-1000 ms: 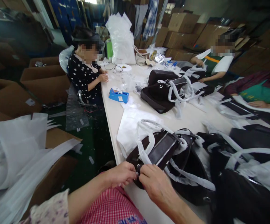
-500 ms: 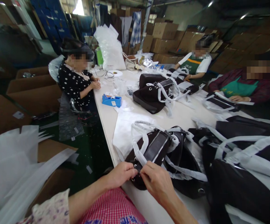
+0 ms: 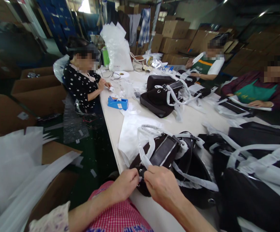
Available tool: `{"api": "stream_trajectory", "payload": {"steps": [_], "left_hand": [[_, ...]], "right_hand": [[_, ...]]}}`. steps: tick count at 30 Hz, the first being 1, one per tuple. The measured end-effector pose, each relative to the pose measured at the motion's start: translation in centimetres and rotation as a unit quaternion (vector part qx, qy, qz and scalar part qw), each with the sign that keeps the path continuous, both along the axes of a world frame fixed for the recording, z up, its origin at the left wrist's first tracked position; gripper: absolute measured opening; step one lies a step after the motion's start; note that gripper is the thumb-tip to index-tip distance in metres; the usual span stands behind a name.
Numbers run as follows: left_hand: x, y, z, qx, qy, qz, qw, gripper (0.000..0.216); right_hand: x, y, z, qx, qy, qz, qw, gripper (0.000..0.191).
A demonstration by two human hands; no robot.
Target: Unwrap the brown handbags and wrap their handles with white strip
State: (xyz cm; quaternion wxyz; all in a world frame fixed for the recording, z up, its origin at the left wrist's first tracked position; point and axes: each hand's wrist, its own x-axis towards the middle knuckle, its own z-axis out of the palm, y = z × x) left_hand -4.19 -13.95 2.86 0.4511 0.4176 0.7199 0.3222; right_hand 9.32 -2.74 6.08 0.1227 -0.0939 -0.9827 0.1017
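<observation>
A dark brown handbag (image 3: 165, 154) lies on the white table (image 3: 117, 124) right in front of me, its handles wrapped in white paper strips (image 3: 146, 151). My left hand (image 3: 125, 183) pinches the bag's near corner, fingers closed on it. My right hand (image 3: 162, 187) meets it from the right, fingers pinched on the same corner where a paper strip ends. What sits between the fingertips is too small to make out.
More wrapped dark bags (image 3: 255, 170) crowd the right side, another pile (image 3: 164, 95) lies mid-table. A blue tape dispenser (image 3: 117, 103) and a white sheet (image 3: 135, 130) lie beyond. Three people sit around the table. Cardboard boxes (image 3: 38, 93) and white paper (image 3: 11, 164) fill the left floor.
My hands stay pinched on the bag's corner, shifted slightly. The view has turned a little. The person at the far right has raised a white piece.
</observation>
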Motion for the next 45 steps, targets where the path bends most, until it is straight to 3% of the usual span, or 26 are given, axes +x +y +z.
{"api": "stream_trajectory", "payload": {"steps": [3,7,10,12,15,18,20,23,25,28,33,36,41,43,45], "left_hand": [[1.0,-0.1,-0.6,-0.01,-0.03,0.06,0.998,0.021],[1.7,-0.4,-1.4,-0.132,-0.231,0.156,0.951,0.01],[1.2,-0.5,-1.1,-0.149,-0.279,0.134,0.939,0.008],[0.6,-0.5,-0.6,-0.124,-0.235,0.084,0.96,0.007],[0.0,-0.2,0.2,-0.071,-0.066,0.01,0.995,0.008],[-0.2,0.3,0.9,-0.042,0.12,-0.043,0.991,0.013],[-0.5,0.6,1.3,-0.048,0.175,-0.067,0.981,0.017],[-1.1,1.0,1.8,-0.062,0.163,-0.088,0.981,0.018],[-1.5,1.1,2.0,-0.069,0.144,-0.094,0.983,0.016],[-1.7,1.2,2.1,-0.069,0.134,-0.096,0.984,0.015],[-1.1,1.2,2.5,-0.074,0.139,-0.077,0.985,0.021],[-0.6,1.0,2.5,-0.08,0.139,-0.016,0.987,0.019],[0.8,0.4,1.0,-0.188,-0.062,0.116,0.973,0.018],[1.3,0.2,0.3,-0.15,-0.051,0.127,0.979,0.018],[1.6,-0.2,-0.1,-0.071,0.025,0.126,0.989,0.019]], "right_hand": [[0.8,-1.9,-1.8,0.031,0.081,0.009,0.996,0.029],[1.6,-4.3,-4.5,0.044,0.142,-0.026,0.989,0.038],[2.0,-5.4,-6.0,0.056,0.157,-0.059,0.984,0.038],[2.0,-5.8,-6.7,0.059,0.157,-0.073,0.983,0.039],[1.8,-6.2,-7.3,0.06,0.161,-0.088,0.981,0.039],[2.0,-6.2,-7.4,0.03,0.15,-0.061,0.986,0.037],[2.6,-5.6,-6.9,-0.036,0.112,-0.001,0.993,0.031],[3.5,-3.7,-5.6,-0.132,0.111,0.029,0.985,0.018],[3.3,-2.3,-4.7,-0.129,0.144,0.007,0.981,0.011],[1.9,-0.9,-4.0,-0.082,0.137,0.034,0.986,0.018],[-0.2,-1.1,-5.7,-0.036,0.171,0.032,0.984,0.017],[-0.5,-1.6,-7.0,-0.016,0.209,-0.003,0.978,0.013],[-0.9,-2.4,-8.6,-0.012,0.228,-0.052,0.972,0.012],[-1.0,-2.5,-9.1,-0.011,0.236,-0.063,0.97,0.013],[-0.9,-2.4,-9.2,-0.009,0.238,-0.062,0.969,0.013]]}}
